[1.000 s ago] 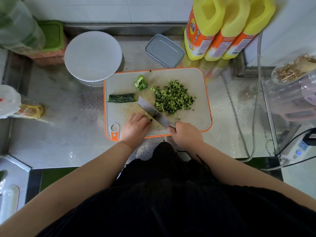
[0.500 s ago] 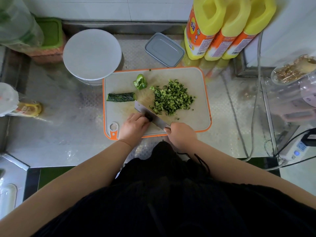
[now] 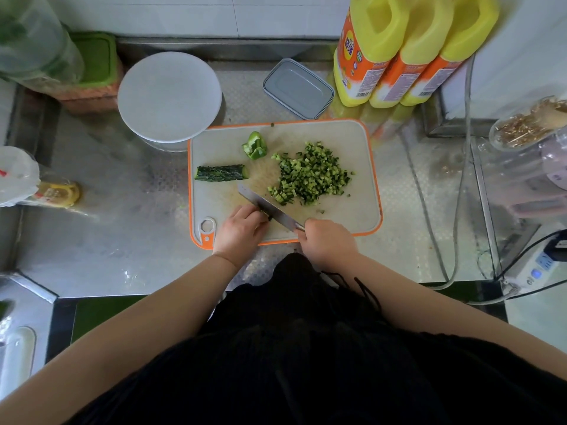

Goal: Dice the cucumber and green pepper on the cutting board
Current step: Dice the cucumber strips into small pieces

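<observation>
On the cutting board (image 3: 352,222), the right hand (image 3: 326,245) grips the knife (image 3: 270,210), blade angled toward the far left. The left hand (image 3: 239,231), fingers curled, holds a small cucumber bit against the blade. One cucumber piece (image 3: 221,173), one green pepper chunk (image 3: 254,146) and one diced pile (image 3: 310,174) lie beyond. Three yellow bottles (image 3: 365,53) stand behind the board on the desk (image 3: 122,234).

Left hand (image 3: 240,228) fingers curled down, right hand (image 3: 325,242) gripping a handle

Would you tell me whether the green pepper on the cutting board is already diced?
Not yet: the green pepper lies as whole chunks, apart from the diced pile.
</observation>
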The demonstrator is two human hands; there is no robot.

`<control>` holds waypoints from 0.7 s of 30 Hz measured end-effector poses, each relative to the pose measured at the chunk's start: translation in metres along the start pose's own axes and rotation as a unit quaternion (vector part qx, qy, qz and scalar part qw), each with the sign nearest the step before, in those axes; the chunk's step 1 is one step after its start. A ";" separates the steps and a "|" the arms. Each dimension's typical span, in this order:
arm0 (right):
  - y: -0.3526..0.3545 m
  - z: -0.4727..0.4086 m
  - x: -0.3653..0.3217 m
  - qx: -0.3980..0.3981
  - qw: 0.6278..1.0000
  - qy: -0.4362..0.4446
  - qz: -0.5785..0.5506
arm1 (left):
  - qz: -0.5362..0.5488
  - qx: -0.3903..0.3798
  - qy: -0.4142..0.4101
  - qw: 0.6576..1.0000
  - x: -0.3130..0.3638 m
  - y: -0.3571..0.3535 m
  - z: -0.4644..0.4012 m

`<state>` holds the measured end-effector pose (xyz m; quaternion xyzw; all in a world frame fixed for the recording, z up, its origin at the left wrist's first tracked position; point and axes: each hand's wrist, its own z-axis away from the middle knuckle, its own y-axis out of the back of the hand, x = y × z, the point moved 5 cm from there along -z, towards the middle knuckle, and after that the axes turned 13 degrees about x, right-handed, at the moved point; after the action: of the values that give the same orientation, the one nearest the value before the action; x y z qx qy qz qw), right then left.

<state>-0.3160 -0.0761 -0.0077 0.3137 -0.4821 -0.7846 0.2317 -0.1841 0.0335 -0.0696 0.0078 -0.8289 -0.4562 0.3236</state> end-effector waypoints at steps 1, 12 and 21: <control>-0.001 -0.001 -0.001 -0.002 1.000 0.000 0.008 | 0.001 -0.003 0.001 1.000 -0.001 -0.001 0.000; -0.017 -0.011 0.009 -0.020 0.999 -0.044 -0.024 | -0.001 0.023 -0.017 1.000 -0.001 0.001 -0.001; -0.006 -0.005 0.013 0.007 0.997 -0.055 -0.061 | -0.005 0.040 -0.026 0.999 0.000 0.008 0.005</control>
<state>-0.3216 -0.0854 -0.0186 0.3008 -0.4794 -0.8099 0.1542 -0.1845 0.0422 -0.0653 0.0129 -0.8545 -0.4247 0.2988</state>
